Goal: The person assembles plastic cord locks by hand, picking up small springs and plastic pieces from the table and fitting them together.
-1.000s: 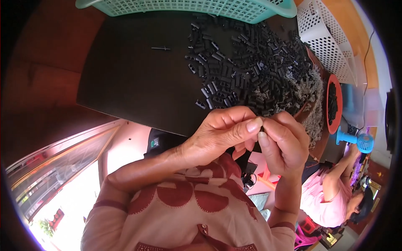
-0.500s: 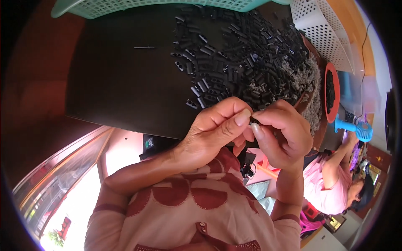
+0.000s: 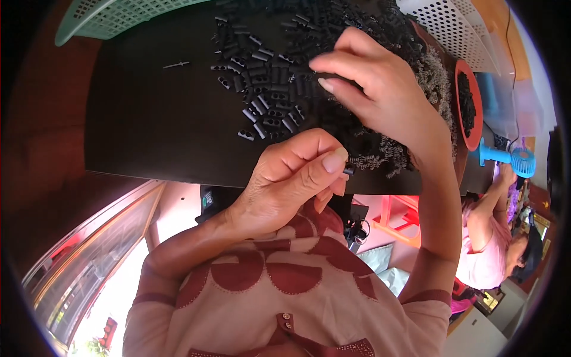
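Observation:
My left hand (image 3: 297, 181) is closed in front of the table edge, thumb pressed against the fingers. Out of its fingertips pokes the dark end of a small black plastic cord lock (image 3: 350, 169); the rest is hidden. My right hand (image 3: 380, 86) is raised over the pile of black plastic cord-lock parts (image 3: 276, 83), with thumb and forefinger apart and nothing visible between them. These parts are short tubes, several with two round holes. Beside them, partly under my right forearm, lies a heap of small metal coil springs (image 3: 437, 83).
A thin metal pin (image 3: 176, 64) lies alone on the dark table (image 3: 143, 125). A green basket (image 3: 107, 21) and a white perforated basket (image 3: 446, 30) stand at the back. At right are a red bowl (image 3: 474, 137) of black pieces, a blue fan (image 3: 522, 162) and another person (image 3: 485, 250).
My right hand has left my left hand and moved up and away over the black parts. My left hand keeps its pinch. The view has shifted slightly.

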### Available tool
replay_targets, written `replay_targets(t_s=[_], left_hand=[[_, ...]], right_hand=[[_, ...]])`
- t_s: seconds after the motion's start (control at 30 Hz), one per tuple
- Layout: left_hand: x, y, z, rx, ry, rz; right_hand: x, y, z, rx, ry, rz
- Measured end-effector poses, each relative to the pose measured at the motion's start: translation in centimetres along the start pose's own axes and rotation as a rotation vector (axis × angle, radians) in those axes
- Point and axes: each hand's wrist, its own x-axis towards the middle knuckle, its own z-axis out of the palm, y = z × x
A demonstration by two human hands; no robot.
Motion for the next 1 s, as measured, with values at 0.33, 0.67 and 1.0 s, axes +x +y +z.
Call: replay_targets(t_s=[0.33,0.67,1.0], left_hand=[[0.0,0.3,-0.3,0.032,-0.002,-0.022],[-0.3,1.0,-0.4,0.163,-0.069,-0.069],[-0.4,1.1,-0.3,0.16,-0.05,-0.118]], right_hand=[[1.0,-0.5,-0.8,-0.078,-0.104,0.016],[1.5,0.0,-1.0,-0.157,-0.069,0.015],[0.3,-1.4,0.7,-0.069,-0.109,-0.017]])
